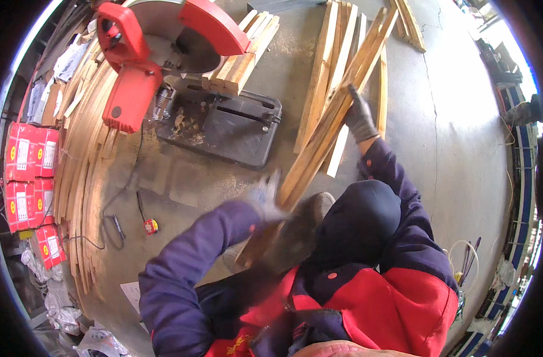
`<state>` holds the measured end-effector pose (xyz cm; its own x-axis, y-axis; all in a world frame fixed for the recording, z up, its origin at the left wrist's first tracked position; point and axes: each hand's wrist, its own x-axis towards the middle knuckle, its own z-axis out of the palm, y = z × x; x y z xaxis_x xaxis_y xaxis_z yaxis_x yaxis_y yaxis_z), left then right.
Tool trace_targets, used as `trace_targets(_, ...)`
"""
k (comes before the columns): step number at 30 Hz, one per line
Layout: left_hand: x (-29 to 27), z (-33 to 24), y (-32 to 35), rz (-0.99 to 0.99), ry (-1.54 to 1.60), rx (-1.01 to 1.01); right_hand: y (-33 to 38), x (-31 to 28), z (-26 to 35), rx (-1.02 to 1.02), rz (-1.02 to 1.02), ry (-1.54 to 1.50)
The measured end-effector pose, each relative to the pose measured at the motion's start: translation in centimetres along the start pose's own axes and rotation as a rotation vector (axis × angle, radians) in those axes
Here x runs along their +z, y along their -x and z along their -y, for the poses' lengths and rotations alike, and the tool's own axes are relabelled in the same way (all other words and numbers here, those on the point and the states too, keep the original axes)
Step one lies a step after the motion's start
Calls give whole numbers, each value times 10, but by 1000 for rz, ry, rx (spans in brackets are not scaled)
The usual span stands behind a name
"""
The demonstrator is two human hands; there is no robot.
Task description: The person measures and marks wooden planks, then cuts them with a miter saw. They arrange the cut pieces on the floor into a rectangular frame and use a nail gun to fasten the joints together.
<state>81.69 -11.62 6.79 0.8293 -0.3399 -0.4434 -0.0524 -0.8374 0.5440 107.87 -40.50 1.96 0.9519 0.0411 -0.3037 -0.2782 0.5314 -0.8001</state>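
Note:
A bundle of long wooden strips [325,138] slants across in front of me, its near end low between my legs and its far end raised to the upper right. My right hand [361,117], in a grey glove, is closed round the strips at about mid-length. Beside their nearer part is my gloved left hand [264,201], blurred by motion; its fingers are too smeared to tell whether they grip. Ahead on the left stands a red cut-off saw [131,89] on a black base [233,128]. Short wooden pieces [239,68] lie stacked at the saw.
More strips [319,77] lie on the floor beyond the bundle, others [409,27] farther right. A long wood pile [84,172] runs along the left, beside red boxes [30,152]. A tape measure [150,226] and a cable [108,229] lie on the floor. Shelving [512,208] lines the right.

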Motion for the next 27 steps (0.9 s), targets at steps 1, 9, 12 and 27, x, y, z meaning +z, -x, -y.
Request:
trace_targets(1,13,1,5,136,-70,-48,-18,-13,15,-62,-16,7)
trace_targets(9,2,-47,-120,-150,235,-5,-146,-6,126,-324,-409,835)
trace_targets(12,-3,-57,-154,-245,97,21,-147,27,114,-784,-460,1437)
trace_targets(27,-23,96,133,-172,300,-362,-192,189,-189,628,548,113)
